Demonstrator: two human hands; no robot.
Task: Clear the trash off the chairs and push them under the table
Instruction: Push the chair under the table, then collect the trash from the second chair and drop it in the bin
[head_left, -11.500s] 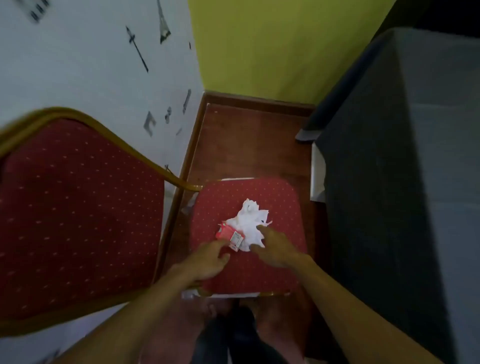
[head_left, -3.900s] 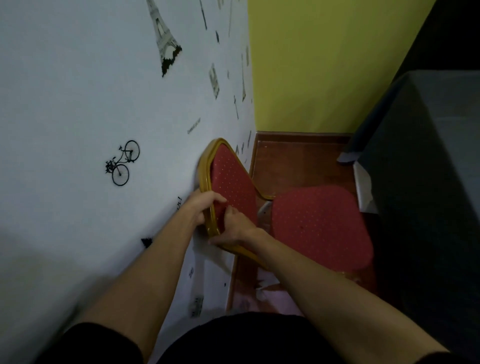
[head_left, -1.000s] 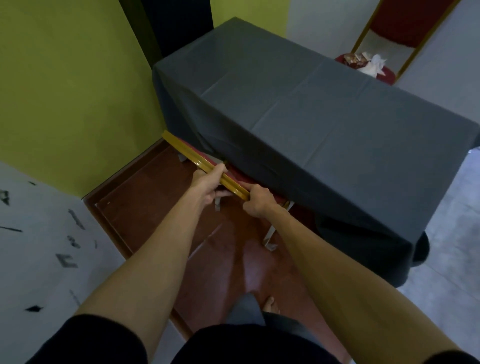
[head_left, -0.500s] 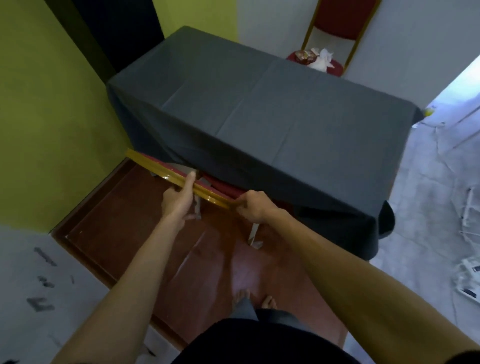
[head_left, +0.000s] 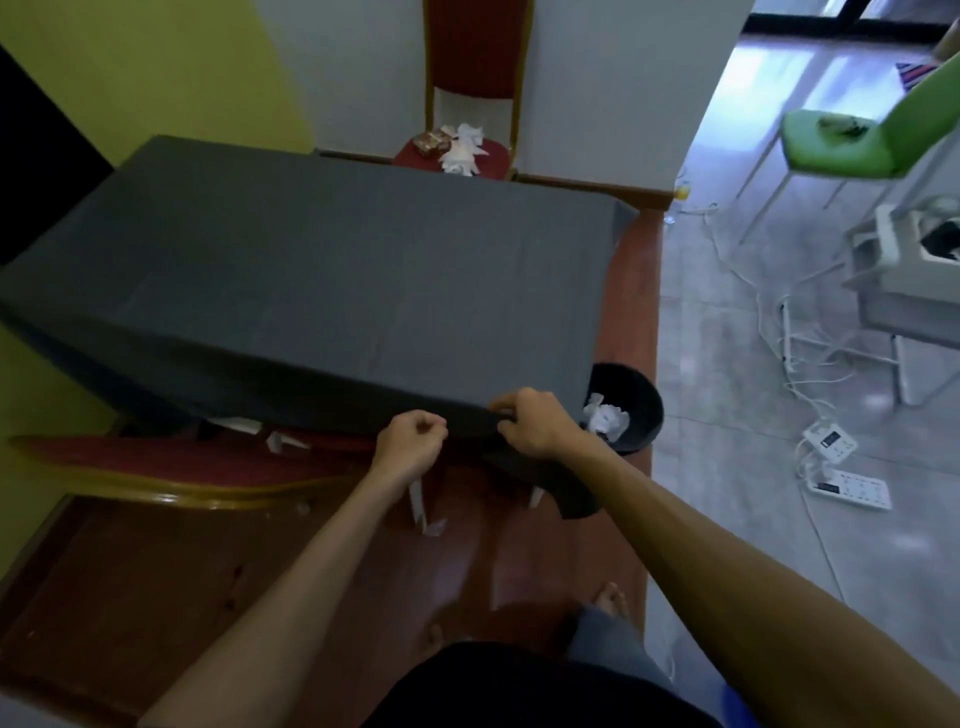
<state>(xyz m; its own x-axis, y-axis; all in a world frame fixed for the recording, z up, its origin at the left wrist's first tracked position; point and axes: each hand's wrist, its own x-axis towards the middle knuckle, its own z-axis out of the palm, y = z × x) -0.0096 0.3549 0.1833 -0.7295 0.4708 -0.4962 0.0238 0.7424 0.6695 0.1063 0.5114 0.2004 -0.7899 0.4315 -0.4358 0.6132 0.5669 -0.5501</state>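
Note:
A table under a dark grey tablecloth (head_left: 332, 270) fills the middle. The near red chair (head_left: 156, 465) with a gold frame sits pushed beneath it; only its back shows at lower left. My right hand (head_left: 532, 423) pinches the cloth's near hem. My left hand (head_left: 410, 444) is closed at the hem beside it; whether it holds cloth I cannot tell. Across the table stands a second red chair (head_left: 475, 62) against the white wall, with crumpled white tissue (head_left: 464, 150) and a brown wrapper (head_left: 431, 141) on its seat.
A black trash bin (head_left: 628, 410) holding white paper stands at the table's right corner. On the grey floor to the right lie white cables and power strips (head_left: 841, 486), a green chair (head_left: 852, 145) and a grey stand (head_left: 914, 270). My bare feet are on the red-brown floor.
My hands have let go of the chair's gold back rail and moved right to the tablecloth hem. The view has swung right, showing the bin and the far chair.

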